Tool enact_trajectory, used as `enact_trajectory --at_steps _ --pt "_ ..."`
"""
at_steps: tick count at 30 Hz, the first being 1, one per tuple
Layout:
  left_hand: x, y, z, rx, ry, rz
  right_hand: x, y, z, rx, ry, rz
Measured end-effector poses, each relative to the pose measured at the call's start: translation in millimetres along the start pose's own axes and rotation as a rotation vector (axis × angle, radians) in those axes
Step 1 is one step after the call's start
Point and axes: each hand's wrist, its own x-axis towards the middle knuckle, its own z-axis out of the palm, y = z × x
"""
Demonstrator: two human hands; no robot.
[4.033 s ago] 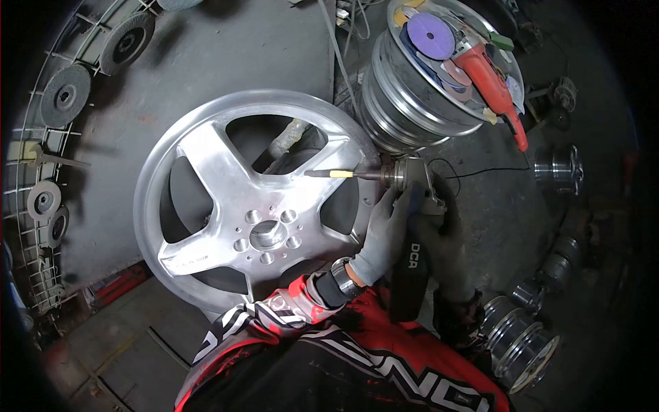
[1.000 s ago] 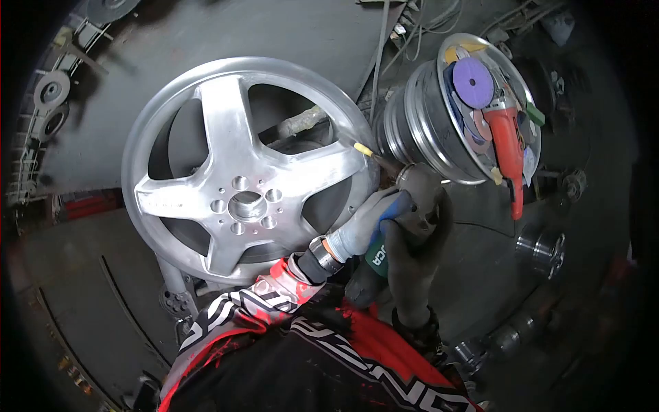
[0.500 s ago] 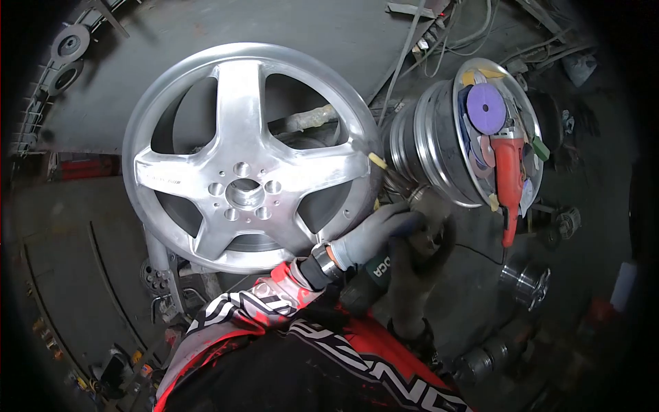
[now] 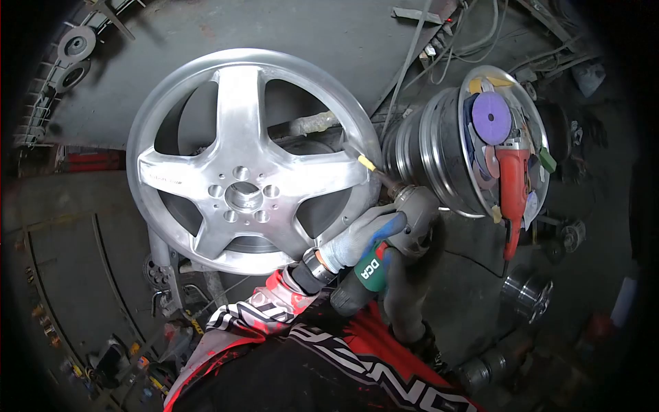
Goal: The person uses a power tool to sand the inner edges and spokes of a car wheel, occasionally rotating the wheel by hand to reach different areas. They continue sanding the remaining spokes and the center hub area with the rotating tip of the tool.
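My gloved left hand [image 4: 360,238] is wrapped round the front of a green and black power tool [image 4: 371,272] marked DCA, near its grey metal head. My gloved right hand [image 4: 405,288] grips the tool's body from the other side, its fingers partly in shadow. From the tool's head a thin shaft with a yellow piece [image 4: 366,163] reaches the right spoke of a large silver five-spoke wheel [image 4: 240,130]. The spoke end there is slightly blurred, so exact contact is hard to tell.
At the right, a second rim [image 4: 446,151] on its side holds abrasive discs, a purple pad [image 4: 491,118] and a red grinder [image 4: 512,185]. Cables hang at the top right. A smaller metal part [image 4: 525,295] lies lower right. Discs [image 4: 75,45] hang on a rack at the upper left.
The tool and both hands have shifted; its head is now clearly visible, and the yellow piece has moved left and slightly down over the spoke. The view has moved slightly.
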Motion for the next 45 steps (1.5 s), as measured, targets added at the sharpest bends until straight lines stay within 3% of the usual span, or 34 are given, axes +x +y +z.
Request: enact_trajectory --at_steps 3,7,12,18,20,22,26,28,30,33,35,37,38,39,40,41,43,45 --pt "7 11 1 0.046 0.025 0.120 -1 0 -5 -0.042 -0.028 -0.049" --pt "5 18 6 0.082 0.078 0.094 -3 7 -11 -0.097 0.010 -0.074" --pt "2 33 -8 0.094 0.077 0.003 -1 9 -10 -0.053 -0.015 -0.004" --pt "-16 30 -8 0.053 0.038 -0.138 -7 16 -17 -0.252 -0.113 -0.030" --pt "-12 31 -7 0.046 0.025 -0.161 -7 22 -18 -0.152 -0.089 0.009" --pt "2 33 -6 0.119 0.038 -0.028 -5 24 -19 -0.054 -0.066 0.042" --pt "15 44 -5 0.180 0.066 0.003 -3 23 -31 -0.014 -0.099 0.066" --pt "38 79 -15 -0.690 0.100 -0.464 -1 16 -36 -0.043 -0.152 0.018" --pt "35 84 -14 -0.690 0.076 -0.459 4 -3 -38 -0.127 -0.245 -0.184" --pt "40 98 -12 -0.644 0.045 -0.371 -8 5 -45 0.100 -0.251 -0.173" --pt "51 121 -6 -0.551 0.184 -0.280 -7 13 -56 0.071 -0.319 -0.226" --pt "52 136 -8 -0.412 0.133 -0.289 -9 26 -65 -0.385 -0.310 -0.374" --pt "54 143 -7 -0.326 0.147 -0.358 -6 17 -65 -0.139 -0.305 -0.266" --pt "55 149 -6 -0.239 0.167 -0.431 -5 17 -66 -0.137 -0.323 -0.291" --pt "44 133 -1 -0.153 0.159 -0.287 -7 21 -66 -0.029 -0.234 -0.214" --pt "41 138 2 -0.140 0.178 -0.271 -7 27 -66 0.081 -0.145 -0.137" --pt "35 147 9 -0.468 0.331 -0.100 1 45 -81 -0.086 -0.191 -0.238" --pt "12 153 4 -0.344 0.304 -0.117 5 47 -84 -0.146 -0.199 -0.294"
